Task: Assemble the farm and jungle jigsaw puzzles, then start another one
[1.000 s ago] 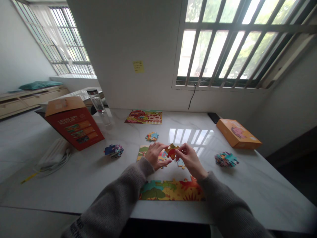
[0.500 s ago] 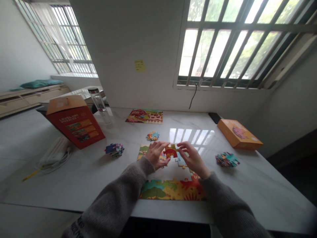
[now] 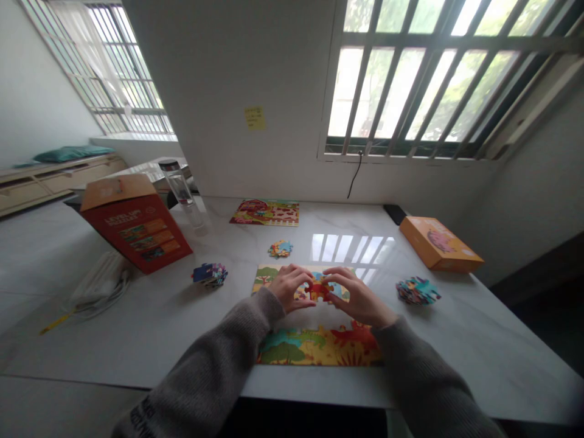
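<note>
1. We'd best hold the red-and-yellow cardboard jigsaw piece (image 3: 320, 292) level and align it before pressing down.
2. It sits by the far section of the colourful, part-built animal puzzle (image 3: 285, 351) on the white marbled desk (image 3: 182, 340).
3. Our left hand (image 3: 292, 287) and right hand (image 3: 354, 295) pinch its opposite sides, fingers arched, thumbs nearer us.

Red box (image 3: 148, 228): "LEVEL UP! PUZZLES"

Red puzzle piece (image 3: 319, 292) now sits squarer between the hands, vs tilted 1 s ago, and a bit nearer the wearer. Right hand (image 3: 360, 298) goes from fingertip pinch to thumb and fingers curved round its right side, wrist further out. Left hand (image 3: 289, 287) fingertips drop lower
</note>
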A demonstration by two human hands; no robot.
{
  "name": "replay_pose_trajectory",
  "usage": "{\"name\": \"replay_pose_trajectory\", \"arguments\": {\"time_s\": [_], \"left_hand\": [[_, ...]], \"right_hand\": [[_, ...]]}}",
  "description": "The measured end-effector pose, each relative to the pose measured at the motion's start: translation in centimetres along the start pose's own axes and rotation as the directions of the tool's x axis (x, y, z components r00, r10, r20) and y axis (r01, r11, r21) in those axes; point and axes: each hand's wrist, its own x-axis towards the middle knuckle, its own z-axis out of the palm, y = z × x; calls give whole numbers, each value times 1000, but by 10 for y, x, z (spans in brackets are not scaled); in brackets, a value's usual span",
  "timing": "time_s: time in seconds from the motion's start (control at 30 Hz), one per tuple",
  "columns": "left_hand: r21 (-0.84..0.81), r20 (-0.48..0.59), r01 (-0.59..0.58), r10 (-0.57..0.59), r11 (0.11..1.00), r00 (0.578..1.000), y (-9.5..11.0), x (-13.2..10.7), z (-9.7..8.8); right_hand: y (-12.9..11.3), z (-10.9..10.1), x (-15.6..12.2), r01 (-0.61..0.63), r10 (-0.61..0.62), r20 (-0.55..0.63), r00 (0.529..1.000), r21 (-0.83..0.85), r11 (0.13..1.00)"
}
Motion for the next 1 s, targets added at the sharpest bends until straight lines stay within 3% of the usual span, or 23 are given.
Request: {"name": "replay_pose_trajectory", "arguments": {"time_s": [0.3,0.57,1.0], "left_hand": [[-135,87,-19,31,991,996,5,-1,3],[-82,159,-47,60,995,985,2,-5,12],[-58,223,-14,27,998,974,4,-4,10]], "right_hand": [[-4,-6,-32,5,-3,23,1000,-84,996],[-4,-12,-73,-107,117,68,991,-131,986],[-9,-12,-77,-158,187,131,974,-200,967]]}}
